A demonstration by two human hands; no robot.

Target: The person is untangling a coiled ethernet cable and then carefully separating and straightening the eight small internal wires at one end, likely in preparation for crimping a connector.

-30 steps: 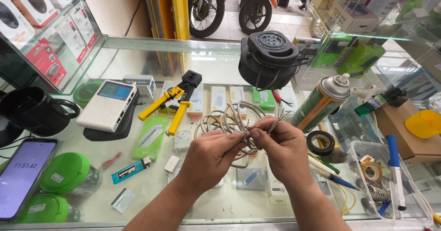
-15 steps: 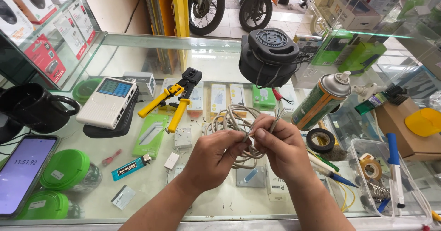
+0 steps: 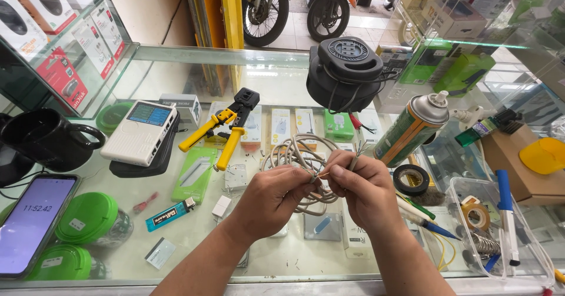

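Glass counter point(image 3: 176, 243) of a small shop, crowded with tools. Both hands hover over it: the left hand point(image 3: 272, 199) pinches fine wire ends, the right hand point(image 3: 360, 185) closes around a grey cable point(image 3: 294, 153) coiled just behind. Thin strands could slip or tangle, and the nearby spray can point(image 3: 415, 128) might topple if elbowed.

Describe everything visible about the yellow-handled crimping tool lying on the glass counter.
The yellow-handled crimping tool lies flat on the glass counter, beyond the left hand and apart from both hands. It has a black, boxy, metal-looking head that points toward the far right and two handles sleeved in yellow, apparently plastic or rubber, spread apart toward the near left. It rests beside the white handheld tester with a small screen. Nothing grips it.
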